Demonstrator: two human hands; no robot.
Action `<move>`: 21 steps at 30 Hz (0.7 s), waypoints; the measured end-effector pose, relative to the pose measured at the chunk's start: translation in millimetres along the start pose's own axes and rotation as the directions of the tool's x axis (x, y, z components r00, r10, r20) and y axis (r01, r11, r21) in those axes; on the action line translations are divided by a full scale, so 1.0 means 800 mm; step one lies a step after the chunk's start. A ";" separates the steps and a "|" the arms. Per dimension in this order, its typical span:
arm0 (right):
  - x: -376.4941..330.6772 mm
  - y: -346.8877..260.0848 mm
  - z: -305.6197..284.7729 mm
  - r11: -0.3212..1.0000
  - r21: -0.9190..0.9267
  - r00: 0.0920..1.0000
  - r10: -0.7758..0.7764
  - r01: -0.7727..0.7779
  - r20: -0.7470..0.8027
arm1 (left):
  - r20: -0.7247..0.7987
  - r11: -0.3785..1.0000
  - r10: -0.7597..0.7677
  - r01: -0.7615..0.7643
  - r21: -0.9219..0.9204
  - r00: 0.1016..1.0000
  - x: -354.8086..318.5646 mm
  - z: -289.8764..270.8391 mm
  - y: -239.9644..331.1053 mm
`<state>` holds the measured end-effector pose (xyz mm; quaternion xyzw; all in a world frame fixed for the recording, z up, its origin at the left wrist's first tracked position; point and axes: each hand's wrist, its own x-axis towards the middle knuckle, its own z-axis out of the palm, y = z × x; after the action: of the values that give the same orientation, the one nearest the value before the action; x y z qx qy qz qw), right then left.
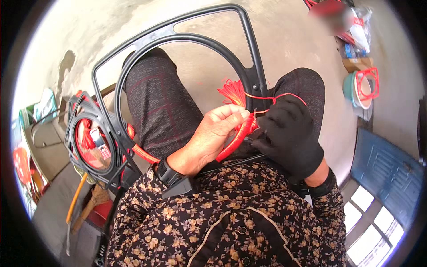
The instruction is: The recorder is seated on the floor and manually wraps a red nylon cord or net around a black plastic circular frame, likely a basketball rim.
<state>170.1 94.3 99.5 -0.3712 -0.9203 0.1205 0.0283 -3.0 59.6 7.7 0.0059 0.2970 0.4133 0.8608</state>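
Observation:
A black plastic frame (254, 80), a round ring inside a squarish outer bar, lies across my lap. Its near part is wound tightly with red cord (235, 143). My bare left hand (209, 135) is closed on the wound ring, thumb and forefinger pinched where the winding meets bare black plastic. A loose bundle of red strands (234, 93) fans out beside the ring, just beyond those fingertips. My right hand (287, 138), in a black glove, is closed on a thin red strand that runs from the ring and loops over the glove. Its fingertips are partly hidden.
More black frames (91, 133) with red cord stand at my left, near a yellow-orange handle (76, 198) and a broom (91, 200). At the far right are a teal bucket (350, 89), a red plastic frame (375, 84) and a cardboard box (357, 64). A blue door (387, 171) is at right.

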 end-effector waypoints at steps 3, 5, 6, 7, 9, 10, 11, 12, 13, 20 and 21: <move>-0.009 -0.019 0.017 0.989 -0.093 0.991 0.111 -0.118 -0.080 | 0.027 0.998 -0.068 0.068 0.011 0.997 0.004 -0.006 0.001; -0.014 -0.022 0.027 0.970 -0.121 0.974 0.195 -0.209 -0.117 | 0.026 0.994 -0.105 0.105 0.012 0.994 0.011 -0.007 -0.001; -0.016 -0.021 0.029 0.967 -0.126 0.970 0.203 -0.220 -0.134 | 0.041 0.992 -0.129 0.128 0.018 0.991 0.016 -0.007 -0.001; -0.017 -0.019 0.032 0.963 -0.134 0.967 0.218 -0.235 -0.127 | 0.054 0.988 -0.153 0.151 0.025 0.987 0.020 -0.007 -0.001; -0.020 -0.012 0.028 0.956 -0.143 0.964 0.243 -0.257 -0.112 | 0.072 0.982 -0.190 0.188 0.032 0.979 0.029 -0.003 -0.004; -0.023 -0.010 0.024 0.955 -0.139 0.963 0.250 -0.263 -0.100 | 0.072 0.979 -0.204 0.202 0.031 0.976 0.033 0.000 -0.005; -0.027 -0.010 0.020 0.957 -0.139 0.967 0.245 -0.254 -0.074 | 0.042 0.970 -0.239 0.237 0.052 0.970 0.035 0.003 -0.007; -0.033 -0.010 0.014 0.953 -0.013 0.951 0.301 -0.303 -0.072 | 0.075 0.976 -0.219 0.218 0.019 0.973 0.038 0.006 -0.008; -0.043 -0.009 0.004 0.936 0.109 0.939 0.341 -0.334 -0.049 | 0.077 0.975 -0.221 0.221 0.007 0.972 0.041 0.010 -0.011; -0.110 -0.008 -0.006 0.905 0.312 0.908 0.364 -0.291 -0.210 | 0.226 0.971 -0.239 0.234 0.050 0.944 0.049 0.028 -0.051; -0.113 -0.004 0.000 0.948 0.210 0.932 0.284 -0.238 -0.224 | 0.236 0.974 -0.227 0.222 0.049 0.945 0.048 0.030 -0.056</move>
<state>233.3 29.3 103.6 -0.4987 -0.8369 0.1576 0.1615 59.7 62.8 -3.4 0.0314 0.1938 0.3056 0.9317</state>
